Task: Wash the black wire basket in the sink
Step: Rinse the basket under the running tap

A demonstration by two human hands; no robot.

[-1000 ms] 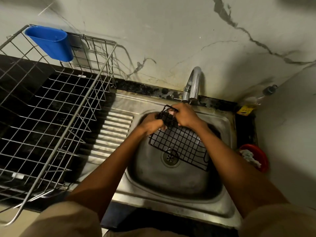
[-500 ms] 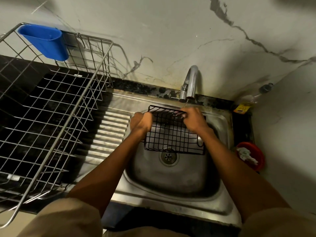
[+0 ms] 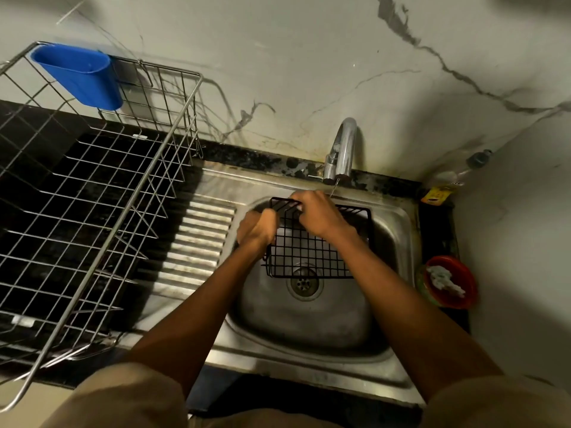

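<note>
The black wire basket (image 3: 304, 253) is held over the bowl of the steel sink (image 3: 309, 319), below the chrome tap (image 3: 341, 149). A thin stream of water falls from the spout toward its far rim. My left hand (image 3: 256, 227) grips the basket's left side. My right hand (image 3: 315, 211) has its fingers curled over the far rim near the left corner. My right forearm hides part of the basket's right half. The drain (image 3: 304, 282) shows just under the near edge.
A large steel dish rack (image 3: 92, 193) with a blue plastic cup (image 3: 80, 75) hung on it fills the counter at the left. The ribbed drainboard (image 3: 197, 245) lies between rack and bowl. A red bowl (image 3: 451, 281) with a white scrubber and a bottle (image 3: 457, 171) stand at the right.
The basket has turned from a diagonal tilt to lie square over the bowl. My right hand slid left along the far rim, and my left hand kept its hold on the left side.
</note>
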